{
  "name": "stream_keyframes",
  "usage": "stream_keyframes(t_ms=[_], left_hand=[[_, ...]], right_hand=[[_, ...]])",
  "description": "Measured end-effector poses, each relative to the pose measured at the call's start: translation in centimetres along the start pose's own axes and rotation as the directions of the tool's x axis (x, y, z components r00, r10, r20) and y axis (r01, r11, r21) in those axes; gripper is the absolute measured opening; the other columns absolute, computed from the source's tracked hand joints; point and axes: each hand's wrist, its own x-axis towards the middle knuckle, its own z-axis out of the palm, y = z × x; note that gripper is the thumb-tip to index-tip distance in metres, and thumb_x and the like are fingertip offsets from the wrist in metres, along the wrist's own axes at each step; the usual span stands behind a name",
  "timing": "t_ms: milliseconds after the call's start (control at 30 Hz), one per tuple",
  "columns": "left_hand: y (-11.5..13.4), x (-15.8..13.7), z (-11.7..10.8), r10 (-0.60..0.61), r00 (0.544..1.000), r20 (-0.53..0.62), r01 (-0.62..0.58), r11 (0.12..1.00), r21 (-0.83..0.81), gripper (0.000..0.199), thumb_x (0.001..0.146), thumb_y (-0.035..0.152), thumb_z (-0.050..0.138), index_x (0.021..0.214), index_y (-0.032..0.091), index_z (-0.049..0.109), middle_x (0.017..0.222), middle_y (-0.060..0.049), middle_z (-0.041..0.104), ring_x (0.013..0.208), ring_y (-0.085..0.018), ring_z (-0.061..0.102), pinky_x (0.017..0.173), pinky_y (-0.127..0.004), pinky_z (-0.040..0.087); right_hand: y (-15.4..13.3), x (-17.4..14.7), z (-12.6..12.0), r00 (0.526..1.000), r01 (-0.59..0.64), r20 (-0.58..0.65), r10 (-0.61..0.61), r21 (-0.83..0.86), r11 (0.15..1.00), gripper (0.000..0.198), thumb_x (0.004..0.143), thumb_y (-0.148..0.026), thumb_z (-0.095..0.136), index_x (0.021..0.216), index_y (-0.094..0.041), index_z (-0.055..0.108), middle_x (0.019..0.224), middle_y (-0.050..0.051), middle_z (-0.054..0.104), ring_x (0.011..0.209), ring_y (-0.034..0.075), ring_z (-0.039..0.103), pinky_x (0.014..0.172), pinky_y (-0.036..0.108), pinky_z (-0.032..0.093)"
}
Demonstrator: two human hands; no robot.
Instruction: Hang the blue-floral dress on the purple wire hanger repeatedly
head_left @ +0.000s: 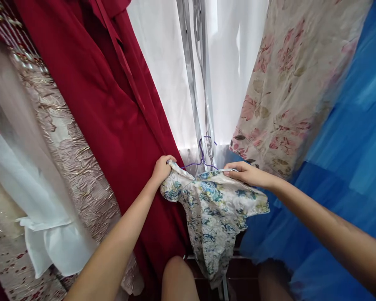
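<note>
In the middle of the head view a white floral dress (213, 209) with blue and green flowers hangs on a purple wire hanger (202, 161). My left hand (163, 168) pinches its left shoulder, fingers wrapped over the edge. On the other side my right hand (244, 172) grips the right shoulder, thumb below and fingers on top. Between my hands the hanger's hook rises from the neckline, close to the metal rack post (192, 83); whether it rests on anything I cannot tell. The dress's lower part narrows downward into shadow.
A long red garment (113, 104) hangs at the left, beside a textured pink-gold one (78, 159) and a white ruffled one (47, 234). At the right hang a beige floral garment (278, 92) and blue tulle (341, 167). A white curtain (159, 50) lies behind; my knee (179, 278) is below.
</note>
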Motion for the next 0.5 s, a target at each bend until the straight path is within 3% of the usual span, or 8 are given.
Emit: stream_keyframes(t_ms=[100, 200, 300, 400, 467, 500], left_hand=[[1.0, -0.1, 1.2, 0.109, 0.994, -0.009, -0.109, 0.986, -0.126, 0.042, 0.084, 0.014, 0.054, 0.126, 0.018, 0.056, 0.128, -0.008, 0.063, 0.115, -0.021, 0.057, 0.098, -0.030, 0.042], [0.7, -1.8, 1.8, 0.145, 0.989, -0.035, -0.149, 0.973, -0.174, 0.033, 0.093, 0.027, 0.050, 0.123, 0.016, 0.057, 0.127, -0.011, 0.063, 0.118, -0.021, 0.058, 0.101, -0.031, 0.043], [-0.4, -4.8, 1.7, 0.165, 0.982, -0.089, -0.178, 0.971, -0.162, 0.026, 0.096, 0.033, 0.047, 0.106, 0.016, 0.065, 0.120, -0.011, 0.065, 0.122, -0.024, 0.056, 0.104, -0.033, 0.041], [-1.5, -8.2, 1.1, 0.154, 0.965, -0.214, -0.180, 0.978, -0.109, 0.023, 0.094, 0.034, 0.053, 0.096, 0.017, 0.069, 0.128, -0.012, 0.062, 0.134, -0.027, 0.046, 0.111, -0.036, 0.034], [-2.1, -10.1, 0.7, 0.144, 0.937, -0.317, -0.169, 0.984, -0.052, 0.021, 0.093, 0.035, 0.057, 0.095, 0.018, 0.070, 0.141, -0.012, 0.053, 0.136, -0.028, 0.045, 0.112, -0.036, 0.033], [-2.2, -10.9, 0.5, 0.142, 0.921, -0.363, -0.161, 0.987, -0.023, 0.021, 0.092, 0.036, 0.059, 0.095, 0.019, 0.070, 0.145, -0.011, 0.050, 0.135, -0.027, 0.045, 0.111, -0.035, 0.034]], right_hand=[[0.8, -0.9, 0.0, 0.999, -0.012, -0.047, 0.011, -0.022, 1.000, 0.032, 0.089, -0.045, 0.059, 0.101, -0.019, 0.073, 0.097, 0.004, 0.071, 0.083, 0.020, 0.062, 0.074, 0.030, 0.046], [2.0, -1.3, 0.2, 0.973, -0.042, -0.231, 0.018, -0.098, 0.994, 0.035, 0.087, -0.046, 0.063, 0.110, -0.019, 0.068, 0.102, 0.006, 0.068, 0.085, 0.021, 0.062, 0.077, 0.034, 0.048], [3.5, -2.3, 0.4, 0.858, -0.064, -0.508, -0.078, -0.255, 0.965, 0.054, 0.074, -0.050, 0.077, 0.116, -0.021, 0.061, 0.111, 0.009, 0.060, 0.088, 0.023, 0.060, 0.077, 0.036, 0.050], [5.6, -4.9, 1.3, 0.704, -0.050, -0.683, -0.193, -0.319, 0.946, 0.042, 0.075, -0.049, 0.077, 0.102, -0.022, 0.058, 0.098, 0.005, 0.058, 0.084, 0.022, 0.058, 0.074, 0.034, 0.049], [7.3, -7.0, 2.5, 0.629, -0.060, -0.766, -0.133, -0.218, 0.974, 0.029, 0.084, -0.048, 0.069, 0.094, -0.023, 0.058, 0.082, 0.001, 0.057, 0.074, 0.019, 0.055, 0.067, 0.032, 0.046], [8.1, -7.9, 3.0, 0.628, -0.089, -0.777, -0.055, -0.141, 0.986, 0.027, 0.087, -0.048, 0.066, 0.098, -0.024, 0.059, 0.079, 0.000, 0.057, 0.070, 0.019, 0.054, 0.062, 0.030, 0.044]])
